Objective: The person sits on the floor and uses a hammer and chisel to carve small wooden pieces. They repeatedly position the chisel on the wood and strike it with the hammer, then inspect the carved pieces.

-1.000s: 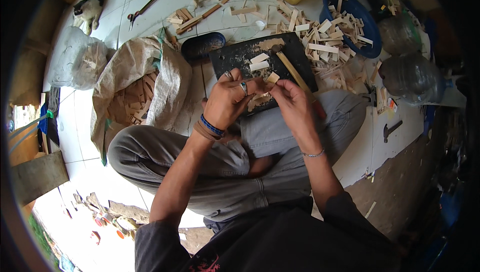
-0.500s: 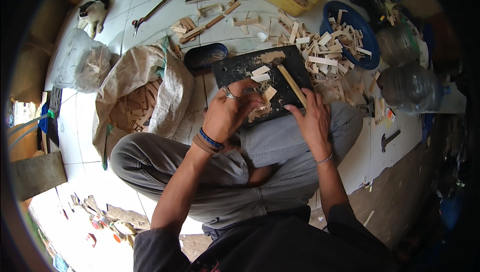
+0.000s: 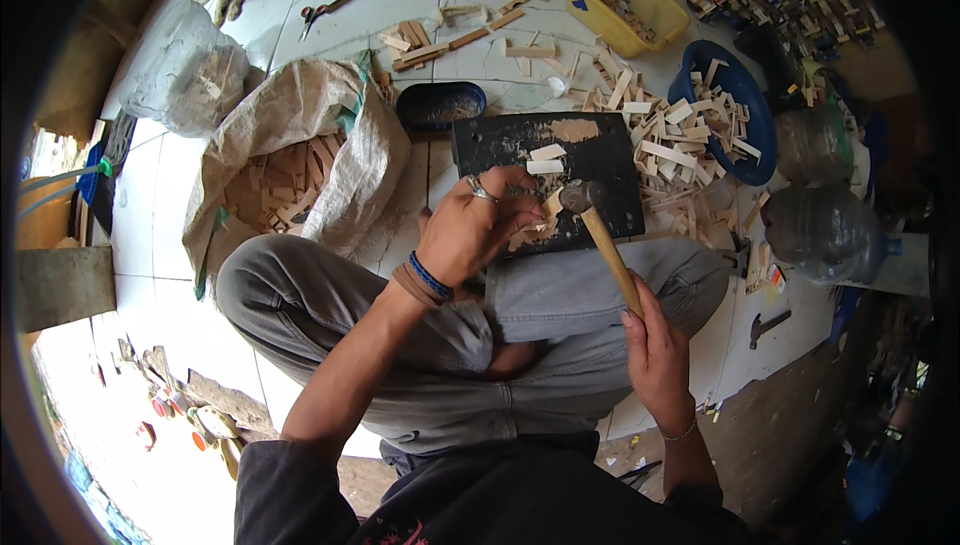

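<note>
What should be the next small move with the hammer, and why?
Probably a short, light tap straight down. The right hand holds the hammer by its wooden handle, with the head just beside the small wood piece that the left hand pinches on the black board. The fingers are very close, so a hard swing seems risky.

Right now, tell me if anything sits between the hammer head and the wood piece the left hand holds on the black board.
Nothing visible: the hammer head lies right beside the wood piece pinned by the left hand.
</note>
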Tool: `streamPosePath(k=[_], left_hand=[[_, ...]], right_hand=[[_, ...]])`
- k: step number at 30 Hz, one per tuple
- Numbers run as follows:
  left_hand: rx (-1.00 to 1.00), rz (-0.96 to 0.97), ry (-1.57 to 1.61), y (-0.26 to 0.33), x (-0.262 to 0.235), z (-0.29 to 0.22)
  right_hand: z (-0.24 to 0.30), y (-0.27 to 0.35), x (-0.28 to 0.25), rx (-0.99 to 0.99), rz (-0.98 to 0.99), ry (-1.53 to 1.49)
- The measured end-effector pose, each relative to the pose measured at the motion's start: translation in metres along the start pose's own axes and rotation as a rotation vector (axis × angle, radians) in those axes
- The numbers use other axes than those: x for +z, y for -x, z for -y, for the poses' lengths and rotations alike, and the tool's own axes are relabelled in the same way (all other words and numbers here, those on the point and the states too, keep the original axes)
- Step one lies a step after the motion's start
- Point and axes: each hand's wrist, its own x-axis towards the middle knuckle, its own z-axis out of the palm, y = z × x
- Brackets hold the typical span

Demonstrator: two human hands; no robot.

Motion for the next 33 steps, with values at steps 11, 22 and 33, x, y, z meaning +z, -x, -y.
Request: streamPosePath(k=[11,22,33], left_hand=[[0.006,-0.014,0.071,0.0009,-0.0009,-0.0011],[0.010,-0.029,0.074,-0.0001,0.0013,0.0032],[-0.046,-0.017,0.140,0.0008,0.0033,0.0024]], right_hand=[[-0.0005,0.0030,0.0049,-0.180,-0.095,0.068],[-0.0047,0.0029,0.0050,-0.140,-0.003,0.228],[-0.0057,0.0045,0.0048,-0.111,0.041,0.217]])
